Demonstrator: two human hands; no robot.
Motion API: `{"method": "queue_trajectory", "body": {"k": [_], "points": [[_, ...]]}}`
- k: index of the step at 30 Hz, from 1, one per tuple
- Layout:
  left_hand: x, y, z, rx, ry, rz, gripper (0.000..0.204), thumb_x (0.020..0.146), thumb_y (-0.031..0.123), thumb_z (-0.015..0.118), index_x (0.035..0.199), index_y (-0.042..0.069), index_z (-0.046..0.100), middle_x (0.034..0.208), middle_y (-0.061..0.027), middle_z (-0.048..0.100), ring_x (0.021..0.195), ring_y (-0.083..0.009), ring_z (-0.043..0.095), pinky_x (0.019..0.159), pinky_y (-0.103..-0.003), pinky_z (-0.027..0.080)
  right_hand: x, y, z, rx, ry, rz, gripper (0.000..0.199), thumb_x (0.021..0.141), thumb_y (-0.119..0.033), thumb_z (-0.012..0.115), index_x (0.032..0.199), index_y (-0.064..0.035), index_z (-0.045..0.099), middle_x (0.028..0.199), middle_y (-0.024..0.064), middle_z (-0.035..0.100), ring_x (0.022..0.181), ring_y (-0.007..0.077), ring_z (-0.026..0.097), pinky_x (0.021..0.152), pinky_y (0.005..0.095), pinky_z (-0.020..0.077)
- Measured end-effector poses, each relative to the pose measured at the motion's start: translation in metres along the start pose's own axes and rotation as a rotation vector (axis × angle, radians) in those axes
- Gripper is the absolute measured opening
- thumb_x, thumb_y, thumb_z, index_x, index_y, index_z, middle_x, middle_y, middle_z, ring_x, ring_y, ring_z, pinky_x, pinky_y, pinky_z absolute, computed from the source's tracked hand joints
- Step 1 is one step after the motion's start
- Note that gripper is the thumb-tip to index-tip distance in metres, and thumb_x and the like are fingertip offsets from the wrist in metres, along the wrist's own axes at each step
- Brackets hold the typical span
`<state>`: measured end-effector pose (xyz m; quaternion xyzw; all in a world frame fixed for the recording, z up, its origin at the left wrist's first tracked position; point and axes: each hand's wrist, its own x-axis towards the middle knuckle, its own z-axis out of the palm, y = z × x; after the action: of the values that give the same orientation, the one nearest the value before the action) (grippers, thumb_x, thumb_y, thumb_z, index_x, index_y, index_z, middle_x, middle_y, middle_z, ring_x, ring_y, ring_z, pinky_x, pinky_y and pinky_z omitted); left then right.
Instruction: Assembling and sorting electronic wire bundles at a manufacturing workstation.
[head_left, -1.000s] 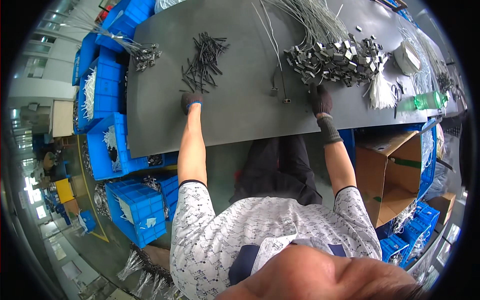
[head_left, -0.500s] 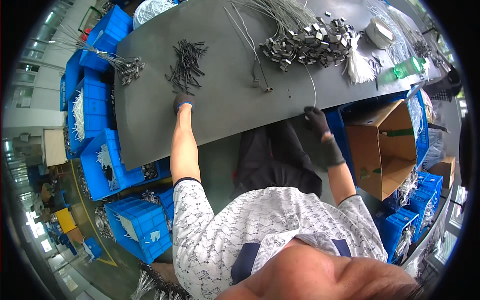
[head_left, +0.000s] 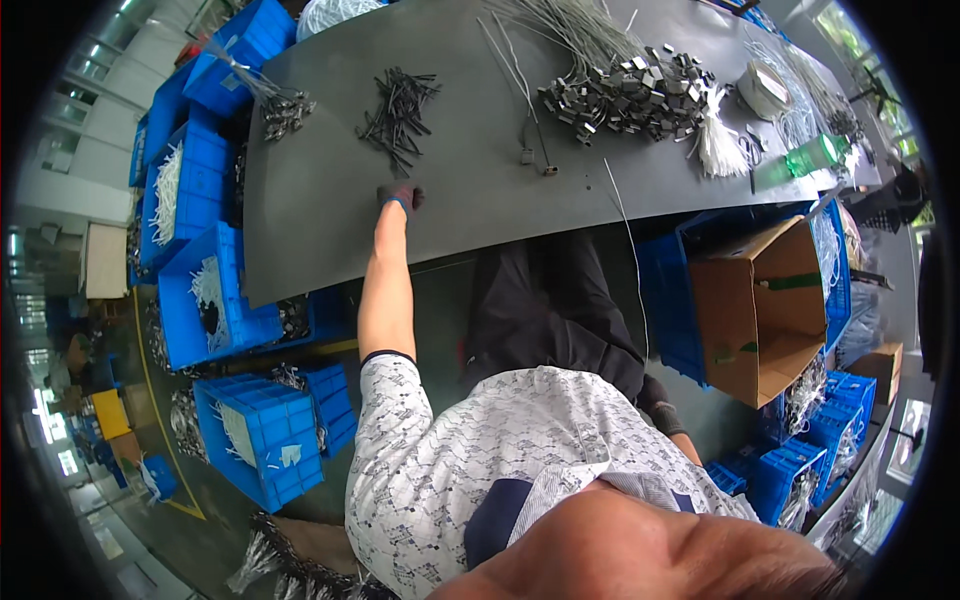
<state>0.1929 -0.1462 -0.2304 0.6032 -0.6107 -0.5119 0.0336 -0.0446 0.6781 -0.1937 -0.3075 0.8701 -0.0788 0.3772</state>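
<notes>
My left hand (head_left: 402, 195), in a dark glove, is closed on the table just below a pile of short black tubes (head_left: 398, 112); what its fingers hold, if anything, is hidden. Down beside my right thigh is my right hand (head_left: 657, 398), also gloved and partly covered by my body. It grips the lower end of a thin white wire (head_left: 634, 250), which runs up over the table's front edge onto the top. Two wires with small metal end pieces (head_left: 549, 170) lie mid-table. To their right is a heap of wires with metal block ends (head_left: 640, 95).
Blue crates (head_left: 185, 195) line the table's left side. A cardboard box (head_left: 725, 315) in a blue crate stands at the right below the tabletop (head_left: 320, 200). A green bottle (head_left: 815, 155), scissors (head_left: 752, 145), a white bundle (head_left: 720, 145) and a white bag (head_left: 764, 90) occupy the right end.
My right hand has dropped from the table edge to beside my thigh, drawing the white wire down. My left hand has moved slightly right, away from the black tubes.
</notes>
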Motion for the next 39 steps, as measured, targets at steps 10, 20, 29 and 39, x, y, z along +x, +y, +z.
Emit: {"method": "queue_trajectory", "body": {"k": [10, 20, 29, 39], "points": [[-0.164, 0.151, 0.141, -1.478, -0.401, -0.178, 0.009, 0.094, 0.010, 0.068, 0.100, 0.004, 0.065, 0.094, -0.0103, 0.068, 0.088, -0.0232, 0.065, 0.078, -0.036, 0.058, 0.084, 0.012, -0.013, 0.609, 0.295, -0.118, 0.024, 0.097, -0.025, 0.052, 0.108, -0.0066, 0.064, 0.097, 0.0225, 0.068, 0.097, 0.0469, 0.063, 0.077, 0.0513, 0.0498], [-0.270, 0.280, 0.155, -1.429, 0.156, 0.476, 0.006, 0.098, 0.013, 0.058, 0.099, 0.007, 0.056, 0.086, -0.0104, 0.065, 0.072, -0.0205, 0.066, 0.063, -0.038, 0.059, 0.083, -0.109, -0.084, -0.185, 0.177, -0.139, 0.023, 0.097, -0.023, 0.049, 0.112, -0.0119, 0.063, 0.100, 0.0210, 0.069, 0.097, 0.0431, 0.066, 0.079, 0.0504, 0.0525], [-0.281, 0.288, 0.171, -1.006, 0.012, 0.569, 0.008, 0.091, 0.011, 0.063, 0.095, 0.004, 0.061, 0.077, -0.0090, 0.066, 0.067, -0.0175, 0.063, 0.062, -0.032, 0.057, 0.082, -0.094, -0.076, 0.077, 0.192, -0.124, 0.024, 0.097, -0.025, 0.054, 0.112, -0.0106, 0.066, 0.101, 0.0201, 0.070, 0.095, 0.0394, 0.067, 0.077, 0.0479, 0.0523], [-0.354, 0.218, 0.260, -0.607, -0.440, 0.561, 0.016, 0.085, 0.016, 0.070, 0.079, 0.002, 0.074, 0.070, 0.0020, 0.066, 0.065, -0.0072, 0.059, 0.062, -0.026, 0.051, 0.166, -0.308, -0.199, 1.283, 0.449, -0.342, 0.034, 0.101, -0.035, 0.057, 0.107, -0.0038, 0.068, 0.081, 0.0023, 0.062, 0.068, 0.0095, 0.052, 0.059, 0.0263, 0.0437]]}}
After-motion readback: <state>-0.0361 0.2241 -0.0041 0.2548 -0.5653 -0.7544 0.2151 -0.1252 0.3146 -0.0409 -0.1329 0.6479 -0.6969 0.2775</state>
